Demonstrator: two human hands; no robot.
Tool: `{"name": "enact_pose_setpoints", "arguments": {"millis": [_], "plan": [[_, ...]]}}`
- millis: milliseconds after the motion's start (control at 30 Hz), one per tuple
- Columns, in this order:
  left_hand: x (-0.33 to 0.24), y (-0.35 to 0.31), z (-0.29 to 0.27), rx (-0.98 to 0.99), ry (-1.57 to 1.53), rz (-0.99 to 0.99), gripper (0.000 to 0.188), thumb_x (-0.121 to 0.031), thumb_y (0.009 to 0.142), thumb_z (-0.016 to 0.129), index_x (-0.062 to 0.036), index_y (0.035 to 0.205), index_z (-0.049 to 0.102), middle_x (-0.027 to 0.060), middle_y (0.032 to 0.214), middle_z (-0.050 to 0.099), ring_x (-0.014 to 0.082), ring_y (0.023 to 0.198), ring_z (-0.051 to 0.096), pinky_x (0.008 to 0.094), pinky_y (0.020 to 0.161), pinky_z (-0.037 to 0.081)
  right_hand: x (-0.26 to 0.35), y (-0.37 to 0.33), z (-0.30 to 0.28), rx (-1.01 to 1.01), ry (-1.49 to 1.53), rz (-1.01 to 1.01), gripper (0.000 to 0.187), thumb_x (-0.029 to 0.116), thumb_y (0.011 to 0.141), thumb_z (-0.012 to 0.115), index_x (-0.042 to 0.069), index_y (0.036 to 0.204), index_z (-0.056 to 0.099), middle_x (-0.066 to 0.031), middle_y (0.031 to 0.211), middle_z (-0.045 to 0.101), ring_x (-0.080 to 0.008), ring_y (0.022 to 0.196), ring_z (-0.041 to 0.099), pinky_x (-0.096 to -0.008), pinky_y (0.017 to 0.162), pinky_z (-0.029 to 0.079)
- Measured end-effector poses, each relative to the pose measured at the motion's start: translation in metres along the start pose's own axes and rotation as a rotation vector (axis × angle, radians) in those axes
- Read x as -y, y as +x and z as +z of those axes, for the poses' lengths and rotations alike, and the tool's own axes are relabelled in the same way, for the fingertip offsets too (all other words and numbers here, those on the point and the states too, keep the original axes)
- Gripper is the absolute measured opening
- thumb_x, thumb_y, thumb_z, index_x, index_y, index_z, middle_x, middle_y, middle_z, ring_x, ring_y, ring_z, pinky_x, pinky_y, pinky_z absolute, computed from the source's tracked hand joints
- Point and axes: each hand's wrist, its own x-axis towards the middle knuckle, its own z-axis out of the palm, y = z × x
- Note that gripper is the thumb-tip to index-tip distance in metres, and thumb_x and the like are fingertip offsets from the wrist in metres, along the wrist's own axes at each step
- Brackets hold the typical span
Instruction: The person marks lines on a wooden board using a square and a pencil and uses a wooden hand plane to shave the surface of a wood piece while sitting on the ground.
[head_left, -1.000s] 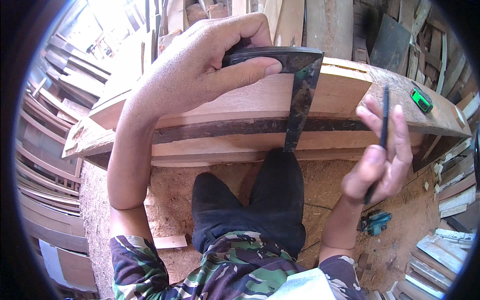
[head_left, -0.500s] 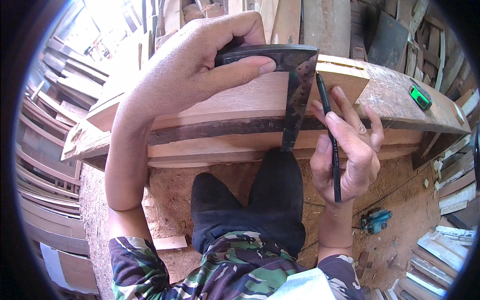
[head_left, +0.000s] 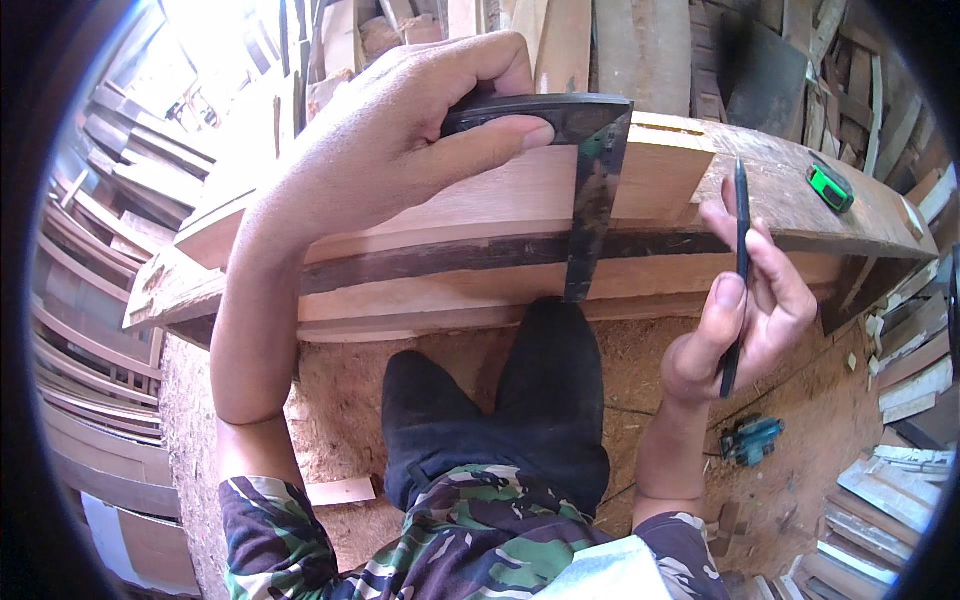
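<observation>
My left hand [head_left: 400,140] is closed round the thick stock of a dark try square [head_left: 598,200], thumb along its near side. The square's stock lies along the upper edge of a light wooden board [head_left: 440,195], and its blade hangs down across the board's face toward me. To the right, my right hand [head_left: 750,310] grips a black pencil [head_left: 741,240] between thumb and fingers, its tip pointing up and away. The pencil is apart from the board. A slot is cut in the board's top edge near its right end.
The board rests on a wooden bench [head_left: 780,185]. A green and black tape measure [head_left: 830,188] lies at the bench's right. On the dirt floor sit a teal power tool [head_left: 752,441] and a wood offcut [head_left: 340,491]. Stacked timber [head_left: 100,400] lines both sides.
My right hand has moved right with the pencil, taking its tip away from the square's corner. The left hand and the square stay nearly where they were.
</observation>
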Motion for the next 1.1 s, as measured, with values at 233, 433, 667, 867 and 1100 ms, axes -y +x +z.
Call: {"name": "enact_pose_setpoints", "arguments": {"millis": [233, 433, 667, 867, 1100], "plan": [[-0.017, 0.019, 0.008, 0.035, 0.021, -0.055, 0.023, -0.025, 0.105, 0.07, -0.0061, 0.096, 0.058, -0.0056, 0.072, 0.046, 0.0035, 0.065, 0.041, 0.0245, 0.057, 0.03, 0.004, -0.008, 0.005, -0.025, 0.217, 0.185, 0.033, 0.006, 0.101, 0.056, -0.007, 0.129, 0.045, -0.0349, 0.124, 0.067, -0.0338, 0.123, 0.069, -0.0455, 0.115, 0.047], [-0.021, 0.021, 0.012, 0.035, -0.041, -0.132, 0.024, -0.024, 0.105, 0.071, -0.007, 0.096, 0.057, -0.0073, 0.072, 0.045, 0.0013, 0.064, 0.041, 0.0226, 0.055, 0.029, -0.002, -0.007, -0.006, 0.098, 0.04, 0.049, 0.032, 0.016, 0.105, 0.057, -0.005, 0.126, 0.046, -0.034, 0.12, 0.072, -0.0353, 0.126, 0.068, -0.0471, 0.12, 0.041], [-0.016, 0.022, 0.013, 0.023, -0.029, -0.077, 0.026, -0.027, 0.106, 0.071, -0.0077, 0.094, 0.056, -0.0086, 0.071, 0.043, -0.0001, 0.061, 0.04, 0.0211, 0.053, 0.027, -0.007, -0.004, -0.001, 0.084, 0.026, -0.048, 0.026, 0.008, 0.096, 0.064, 0.006, 0.121, 0.061, -0.0194, 0.115, 0.079, -0.0367, 0.124, 0.072, -0.0557, 0.121, 0.038], [-0.016, 0.021, 0.012, 0.029, 0.028, -0.089, 0.027, -0.029, 0.106, 0.07, -0.0079, 0.094, 0.057, -0.0091, 0.069, 0.044, -0.0004, 0.059, 0.04, 0.0208, 0.052, 0.026, -0.009, -0.004, -0.001, 0.085, 0.004, -0.065, 0.026, 0.007, 0.094, 0.066, 0.006, 0.12, 0.063, -0.0165, 0.115, 0.08, -0.0352, 0.122, 0.073, -0.0566, 0.12, 0.038], [-0.014, 0.022, 0.015, 0.007, 0.007, -0.05, 0.026, -0.028, 0.106, 0.07, -0.0079, 0.096, 0.057, -0.0093, 0.069, 0.044, -0.0007, 0.059, 0.04, 0.0208, 0.051, 0.026, -0.006, -0.003, -0.003, 0.088, -0.061, -0.077, 0.027, 0.006, 0.093, 0.068, 0.007, 0.12, 0.066, -0.0142, 0.114, 0.08, -0.0341, 0.119, 0.075, -0.056, 0.119, 0.039]]}}
